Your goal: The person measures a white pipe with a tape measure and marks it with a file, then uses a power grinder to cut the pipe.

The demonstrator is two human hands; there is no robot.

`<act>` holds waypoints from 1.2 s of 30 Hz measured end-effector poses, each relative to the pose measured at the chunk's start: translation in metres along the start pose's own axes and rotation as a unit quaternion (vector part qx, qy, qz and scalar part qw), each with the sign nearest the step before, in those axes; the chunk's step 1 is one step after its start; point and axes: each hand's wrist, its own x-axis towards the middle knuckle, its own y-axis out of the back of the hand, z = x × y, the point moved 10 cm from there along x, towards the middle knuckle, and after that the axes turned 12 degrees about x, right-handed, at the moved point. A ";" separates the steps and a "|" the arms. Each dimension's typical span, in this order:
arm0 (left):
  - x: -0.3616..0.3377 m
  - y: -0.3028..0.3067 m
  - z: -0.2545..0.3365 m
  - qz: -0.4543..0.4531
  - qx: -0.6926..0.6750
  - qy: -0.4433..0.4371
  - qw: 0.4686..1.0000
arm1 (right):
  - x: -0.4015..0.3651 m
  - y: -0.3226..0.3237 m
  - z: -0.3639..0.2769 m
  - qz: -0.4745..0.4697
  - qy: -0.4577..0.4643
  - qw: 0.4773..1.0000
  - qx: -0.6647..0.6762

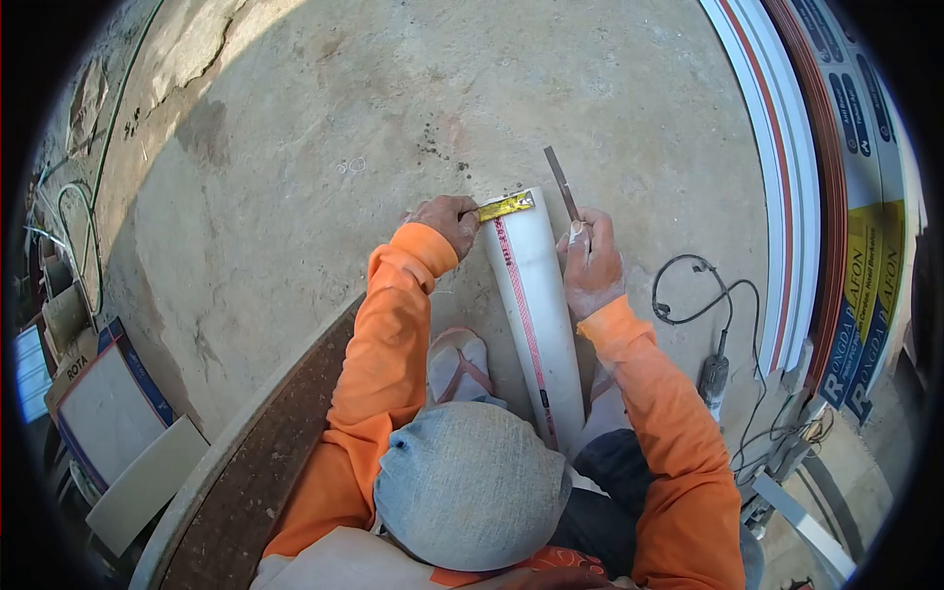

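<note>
A white PVC pipe (pixel 539 305) with a red printed stripe lies lengthwise between my legs, its far end pointing away from me. Across that end stretches a short length of yellow tape measure (pixel 506 206). My left hand (pixel 444 220) is closed on the tape's left end, at the pipe's left edge. Just right of the pipe, my right hand (pixel 591 254) grips a thin, flat, dark metal blade (pixel 562 185) that points up and away. The lower part of the blade is hidden in my fingers.
A power tool (pixel 714 377) with a black cord lies on the concrete floor at right. Long white panels (pixel 777 187) and boxed panels (pixel 865 226) line the right side. A curved brown-edged piece (pixel 265 447) runs along my left; framed boards (pixel 118 403) lean beyond it.
</note>
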 end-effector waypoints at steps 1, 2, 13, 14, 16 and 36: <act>-0.001 0.002 -0.003 0.006 -0.003 0.010 1.000 | 0.011 0.003 0.008 0.016 -0.022 0.999 0.030; -0.002 0.000 -0.004 0.000 -0.009 0.008 1.000 | 0.025 -0.001 0.013 0.006 -0.019 0.999 0.032; 0.005 -0.010 0.024 0.011 -0.122 -0.188 0.974 | 0.079 -0.059 0.026 -0.164 -0.085 0.979 0.089; 0.006 -0.011 0.023 0.014 -0.126 -0.186 0.974 | 0.082 -0.059 0.026 -0.167 -0.084 0.979 0.086; 0.006 -0.011 0.020 0.028 -0.105 -0.164 0.980 | 0.085 -0.059 0.040 -0.179 -0.141 0.965 0.127; -0.010 -0.007 0.009 -0.095 0.050 -0.042 0.993 | 0.081 -0.058 0.039 -0.147 -0.090 0.974 0.145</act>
